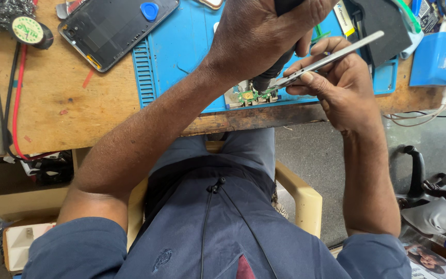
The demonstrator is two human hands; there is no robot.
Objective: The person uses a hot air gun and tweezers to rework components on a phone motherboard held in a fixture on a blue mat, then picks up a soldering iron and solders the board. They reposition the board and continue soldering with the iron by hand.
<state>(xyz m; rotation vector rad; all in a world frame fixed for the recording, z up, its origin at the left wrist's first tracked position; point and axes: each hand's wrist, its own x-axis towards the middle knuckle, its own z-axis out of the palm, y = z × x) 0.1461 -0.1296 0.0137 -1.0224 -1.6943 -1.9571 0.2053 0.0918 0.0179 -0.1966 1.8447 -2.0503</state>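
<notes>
A wooden workbench [73, 103] fills the top, w/ a worn front edge. A blue work mat [181, 46] lies on it. Below is a grey floor [316, 160], plain & a bit dusty. A cream plastic chair [305, 199] sits by the bench. At right stands a black chair arm [414, 170]. Cardboard boxes [11, 227] sit at left. Light is bright & even.

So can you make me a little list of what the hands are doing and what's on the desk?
left hand: left hand holds a dark tool, tip down on the small green board
right hand: right hand holds silver tweezers, tips at the board
board: small green board near the front edge of the blue mat
phone: opened phone lies partly on the mat, a blue pick on it
desk: wooden desk
red wire: red wire at the far left
</notes>
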